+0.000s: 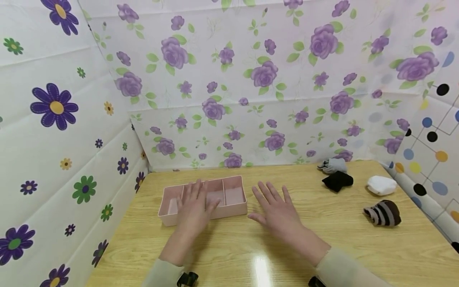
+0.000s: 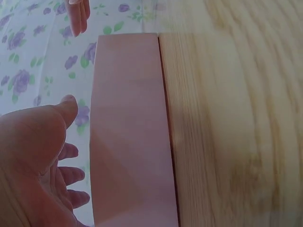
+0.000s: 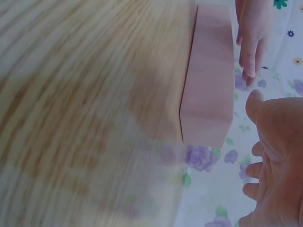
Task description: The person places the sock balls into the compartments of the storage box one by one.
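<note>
A pink box (image 1: 222, 212) with upright dividers stands on the wooden table, left of the middle. Over it my left hand (image 1: 193, 209) is spread palm down, covering part of its front wall and middle compartments in the head view. The left wrist view has the box's side wall (image 2: 130, 132) beside the left hand (image 2: 35, 156), apart from the fingers. To the right of the box my right hand (image 1: 281, 213) hovers palm down with its fingers spread, holding nothing. In the right wrist view, the box (image 3: 208, 75) lies beyond the right hand (image 3: 279, 156).
At the table's right are several bundled cloth items: a grey one (image 1: 333, 165), a black one (image 1: 338, 181), a white one (image 1: 381, 185) and a striped brown one (image 1: 383, 213). Flower-printed sheets (image 1: 244, 87) hang behind the table (image 1: 229, 255) and at its sides.
</note>
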`<state>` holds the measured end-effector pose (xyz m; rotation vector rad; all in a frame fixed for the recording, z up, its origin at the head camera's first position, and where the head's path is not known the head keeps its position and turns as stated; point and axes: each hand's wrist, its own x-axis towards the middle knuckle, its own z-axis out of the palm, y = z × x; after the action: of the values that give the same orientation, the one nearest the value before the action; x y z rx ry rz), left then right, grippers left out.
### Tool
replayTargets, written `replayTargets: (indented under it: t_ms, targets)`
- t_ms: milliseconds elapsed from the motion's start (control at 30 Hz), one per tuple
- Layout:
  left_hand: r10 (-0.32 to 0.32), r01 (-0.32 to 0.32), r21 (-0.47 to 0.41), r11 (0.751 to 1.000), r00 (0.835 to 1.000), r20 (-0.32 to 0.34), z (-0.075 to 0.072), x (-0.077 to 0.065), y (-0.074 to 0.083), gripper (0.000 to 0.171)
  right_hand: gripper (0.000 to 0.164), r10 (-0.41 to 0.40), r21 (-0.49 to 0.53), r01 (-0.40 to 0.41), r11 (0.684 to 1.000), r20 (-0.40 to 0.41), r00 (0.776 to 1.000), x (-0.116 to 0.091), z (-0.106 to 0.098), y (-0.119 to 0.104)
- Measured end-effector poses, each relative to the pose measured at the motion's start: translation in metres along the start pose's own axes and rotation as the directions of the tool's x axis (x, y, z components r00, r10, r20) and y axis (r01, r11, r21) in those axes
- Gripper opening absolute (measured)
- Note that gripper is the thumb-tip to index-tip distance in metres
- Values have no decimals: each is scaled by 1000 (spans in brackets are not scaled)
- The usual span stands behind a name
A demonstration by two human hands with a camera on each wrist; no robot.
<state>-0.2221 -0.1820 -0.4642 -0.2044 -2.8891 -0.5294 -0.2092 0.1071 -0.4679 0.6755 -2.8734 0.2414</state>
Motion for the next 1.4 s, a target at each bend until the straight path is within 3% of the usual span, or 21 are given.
replayTargets:
  t_ms: [233,767,1000,1400]
  targets:
    - [-57,57,2,998,998,26,-6,0,-20,80,85,-11,16,11,1000,25,1000,5,6,-11]
    - [-107,107,-16,994,994,-17,-12,0,-47,77,86,-55,32,53,998,42,998,12,13,-27]
    - [-139,139,-6,990,989,-41,-13,-1,-54,77,85,-89,65,86,994,38,995,13,13,-32]
    - [-194,194,34,980,981,-12,-13,0,-60,77,83,-110,69,107,992,50,993,14,19,-36]
